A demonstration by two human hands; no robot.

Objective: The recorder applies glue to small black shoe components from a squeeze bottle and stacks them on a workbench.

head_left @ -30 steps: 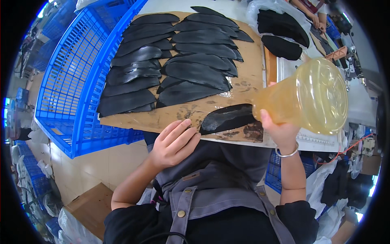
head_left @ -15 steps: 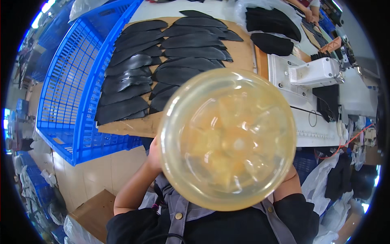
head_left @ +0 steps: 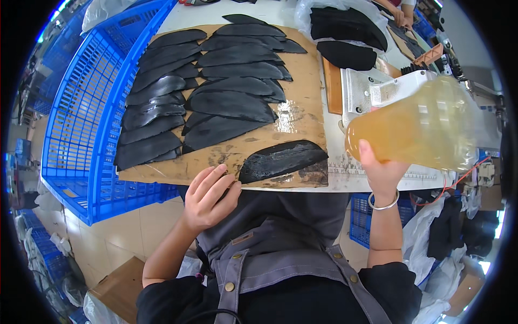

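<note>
My right hand (head_left: 384, 171) grips a translucent plastic bottle (head_left: 413, 127) of amber liquid, thumb along its side. The bottle lies tilted nearly sideways over the right part of the table, its wide bottom pointing right and its narrower end towards the board. At the board's front edge lies a curved black piece (head_left: 283, 161), with a wet, shiny film over its surface. Close to that piece's left tip, my left hand (head_left: 212, 197) rests with fingers extended and holds nothing; whether a fingertip touches the piece, I cannot tell.
Overlapping rows of black curved pieces (head_left: 232, 100) cover the brown board (head_left: 307, 108). A blue plastic crate (head_left: 81, 124) stands at the left. A white machine (head_left: 359, 89) sits right of the board, behind the bottle. Another person's hands (head_left: 403, 16) work at the far right.
The bottle has gone from upright before my chest, bottom facing up close to view, to the right and lower. My left hand has come away from it to the board's edge, uncovering the wet piece.
</note>
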